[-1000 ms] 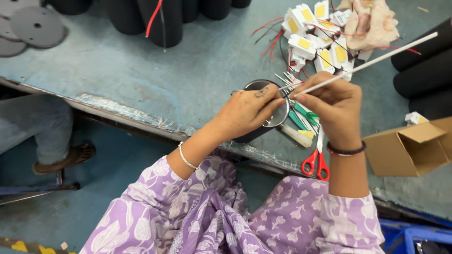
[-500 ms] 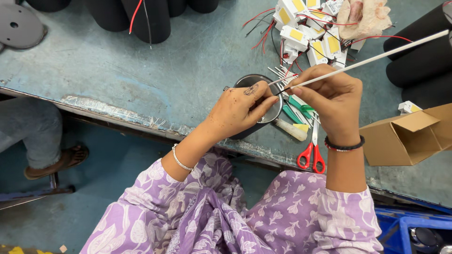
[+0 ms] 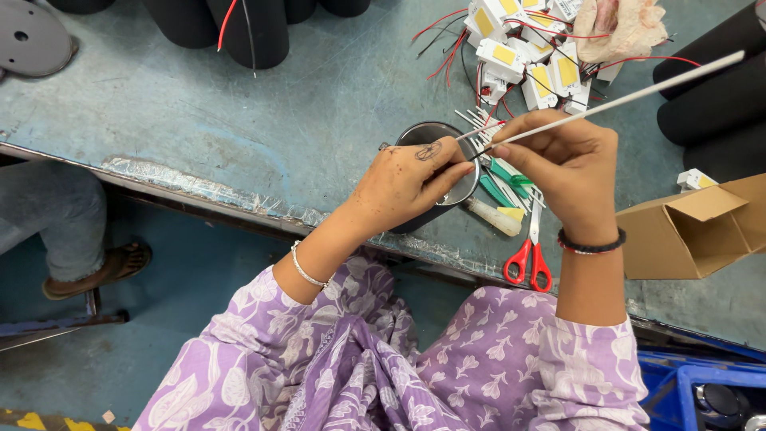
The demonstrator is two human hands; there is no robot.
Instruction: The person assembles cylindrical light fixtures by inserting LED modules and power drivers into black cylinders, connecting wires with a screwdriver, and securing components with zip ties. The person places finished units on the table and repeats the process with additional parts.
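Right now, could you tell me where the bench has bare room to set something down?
Bare bench top lies between the black cylinders and the left hand. It is crowded around the right hand: LED modules, scissors, cardboard box.

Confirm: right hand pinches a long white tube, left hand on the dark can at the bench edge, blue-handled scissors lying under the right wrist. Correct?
Not quite. The scissors have red handles, not blue, as the head view shows. The rest holds: right hand pinches the long white tube, left hand on the dark can.
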